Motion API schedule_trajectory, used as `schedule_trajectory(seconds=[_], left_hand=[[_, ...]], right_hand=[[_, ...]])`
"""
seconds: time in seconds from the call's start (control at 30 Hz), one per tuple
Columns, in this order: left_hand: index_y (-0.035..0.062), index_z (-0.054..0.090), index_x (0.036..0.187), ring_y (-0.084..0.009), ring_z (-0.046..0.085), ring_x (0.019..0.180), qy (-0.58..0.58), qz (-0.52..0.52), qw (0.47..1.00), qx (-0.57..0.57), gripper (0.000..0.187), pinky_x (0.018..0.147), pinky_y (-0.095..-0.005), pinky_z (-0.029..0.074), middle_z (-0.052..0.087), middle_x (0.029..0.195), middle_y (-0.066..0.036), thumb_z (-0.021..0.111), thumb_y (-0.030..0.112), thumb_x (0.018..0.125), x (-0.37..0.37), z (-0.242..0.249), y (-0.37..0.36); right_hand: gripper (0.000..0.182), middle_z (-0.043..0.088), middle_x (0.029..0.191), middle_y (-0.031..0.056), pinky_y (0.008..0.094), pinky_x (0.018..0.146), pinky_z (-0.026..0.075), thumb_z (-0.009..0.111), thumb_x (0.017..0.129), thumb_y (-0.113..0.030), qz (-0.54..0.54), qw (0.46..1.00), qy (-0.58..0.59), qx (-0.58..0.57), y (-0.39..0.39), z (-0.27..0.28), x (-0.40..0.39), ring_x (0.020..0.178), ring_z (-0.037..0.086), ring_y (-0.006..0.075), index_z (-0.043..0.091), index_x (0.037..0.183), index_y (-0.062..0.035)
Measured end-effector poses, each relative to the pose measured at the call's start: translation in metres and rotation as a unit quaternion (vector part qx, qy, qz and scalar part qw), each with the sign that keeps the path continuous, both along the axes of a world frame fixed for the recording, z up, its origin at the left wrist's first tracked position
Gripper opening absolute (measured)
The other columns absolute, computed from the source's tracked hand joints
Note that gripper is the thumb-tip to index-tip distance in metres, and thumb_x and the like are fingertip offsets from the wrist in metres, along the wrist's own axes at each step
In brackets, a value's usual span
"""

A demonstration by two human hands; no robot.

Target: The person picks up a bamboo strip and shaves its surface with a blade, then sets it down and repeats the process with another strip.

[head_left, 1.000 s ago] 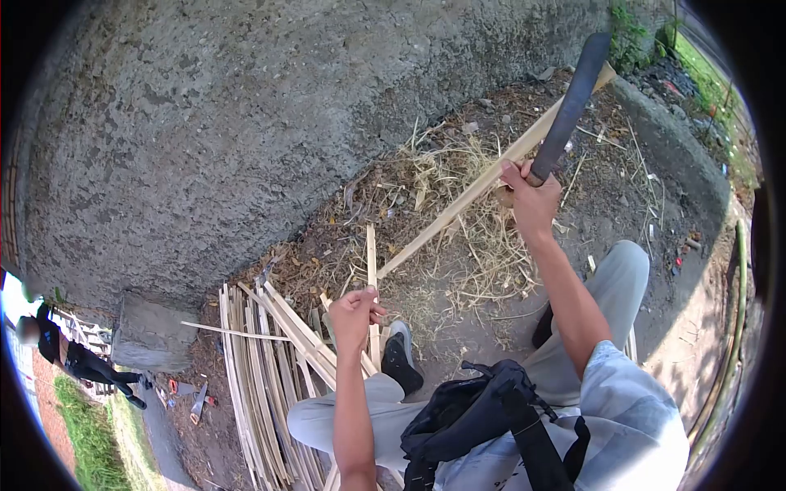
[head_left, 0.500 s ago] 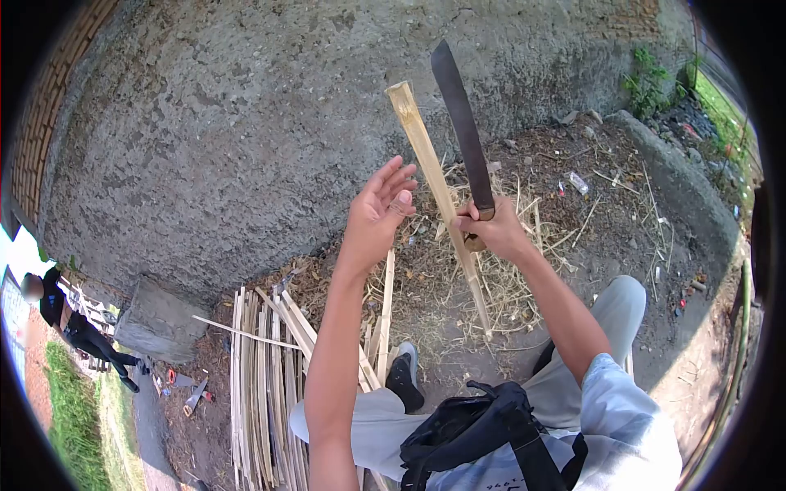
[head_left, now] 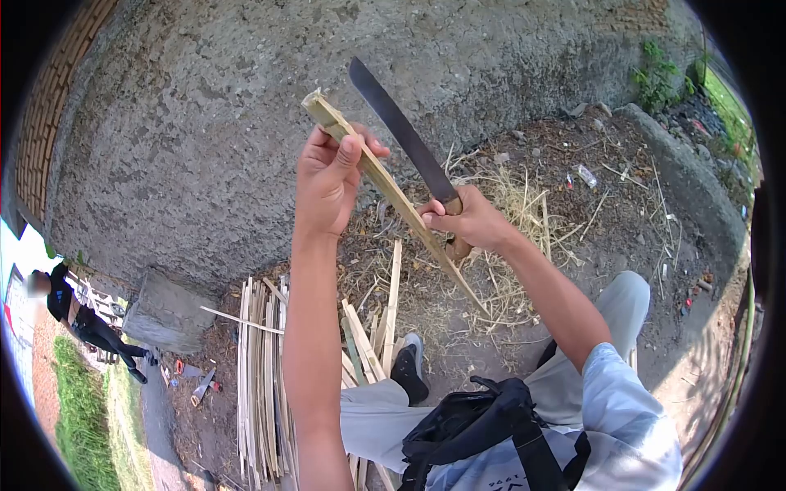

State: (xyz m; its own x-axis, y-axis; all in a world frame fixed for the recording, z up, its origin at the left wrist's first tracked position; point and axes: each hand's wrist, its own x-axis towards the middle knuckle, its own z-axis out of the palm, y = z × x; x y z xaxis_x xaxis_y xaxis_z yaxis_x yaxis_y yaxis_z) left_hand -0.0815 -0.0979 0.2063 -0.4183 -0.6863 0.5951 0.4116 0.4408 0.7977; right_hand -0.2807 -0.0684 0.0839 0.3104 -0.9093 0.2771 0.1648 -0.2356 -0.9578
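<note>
A long split strip of bamboo (head_left: 393, 196) slants from upper left to lower right in front of me. Near its upper end my left hand (head_left: 332, 168) is closed around it. My right hand (head_left: 467, 219) grips the wooden handle of a machete (head_left: 403, 131), whose dark blade points up and left beside the strip. The right thumb and fingertips touch the strip's middle as well. Pale shavings (head_left: 512, 213) lie on the ground beyond and under the strip's lower end.
Many cut strips (head_left: 262, 385) lie on the ground at lower left, near saws (head_left: 201, 391). A rough wall (head_left: 205, 123) rises ahead, with a concrete block (head_left: 170, 311) at its foot. Another person (head_left: 82, 319) stands at far left. A black bag (head_left: 467, 425) hangs at my body.
My left hand has gone from open and empty to closed on the strip's upper part. The strip and machete have tilted further left, and my right hand has shifted slightly left.
</note>
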Motion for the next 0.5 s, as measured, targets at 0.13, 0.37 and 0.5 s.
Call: schedule_trajectory(seconds=[0.13, 0.37, 0.5], left_hand=[[0.0057, 0.059, 0.093, -0.0122, 0.061, 0.078, 0.047, 0.157, 0.985, 0.050, 0.023, 0.072, -0.0269, 0.047, 0.064, 0.082, -0.003, 0.078, 0.015, 0.084, -0.006, -0.004, 0.001], [0.0064, 0.060, 0.073, -0.0057, 0.045, 0.063, -0.114, 0.345, 0.932, 0.014, 0.023, 0.061, -0.0225, 0.035, 0.057, 0.068, 0.004, 0.082, 0.011, 0.079, -0.010, -0.020, 0.014], [0.0040, 0.061, 0.071, -0.0049, 0.039, 0.059, -0.148, 0.383, 0.912, -0.012, 0.026, 0.056, -0.0225, 0.030, 0.052, 0.065, 0.005, 0.085, 0.013, 0.075, -0.013, -0.021, 0.020]], right_hand=[[0.028, 0.066, 0.075, 0.0076, 0.0281, 0.048, 0.046, 0.073, 0.084, -0.010, -0.102, 0.994, 0.044, 0.000, 0.012, 0.008, -0.006, 0.053, 0.054, 0.0090, 0.048, 0.074, -0.0050], [0.058, 0.052, 0.056, 0.0027, 0.0295, 0.040, 0.039, 0.041, 0.102, -0.049, -0.131, 0.985, 0.031, 0.107, 0.061, 0.042, -0.020, 0.042, 0.048, 0.0102, 0.060, 0.080, 0.0013], [0.057, 0.055, 0.054, 0.0052, 0.0313, 0.046, 0.044, 0.038, 0.104, -0.039, -0.129, 0.988, 0.054, 0.069, 0.070, 0.076, -0.011, 0.046, 0.054, 0.0133, 0.065, 0.080, 0.0053]])
